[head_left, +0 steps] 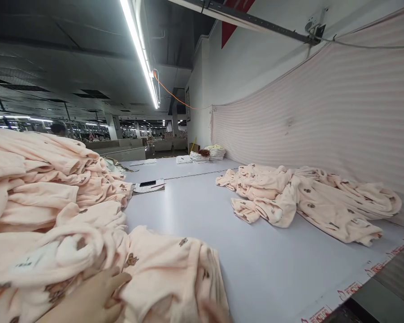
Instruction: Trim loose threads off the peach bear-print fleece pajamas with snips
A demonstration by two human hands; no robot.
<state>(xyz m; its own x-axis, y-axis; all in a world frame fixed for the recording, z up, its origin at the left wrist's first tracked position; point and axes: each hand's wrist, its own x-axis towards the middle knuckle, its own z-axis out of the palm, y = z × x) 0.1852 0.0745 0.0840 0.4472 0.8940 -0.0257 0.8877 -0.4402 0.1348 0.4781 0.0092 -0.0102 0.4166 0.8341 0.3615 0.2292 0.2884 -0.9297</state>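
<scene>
A folded peach fleece garment (175, 273) with small brown bear prints lies at the near edge of the white table (255, 260). My left hand (94, 296) is at the bottom left, thumb on top and fingers tucked into a fold of this garment. A blurred bit of my right hand (217, 315) shows at the bottom edge by the garment's right side; its fingers are hidden. A tall heap of the same peach garments (43, 188) rises on my left.
A loose pile of peach garments (306, 197) lies at the right by a striped cloth wall (323, 116). A phone on papers (148, 185) sits mid-table. Folded white stacks (208, 154) stand at the far end. A person's head (58, 129) shows behind the heap.
</scene>
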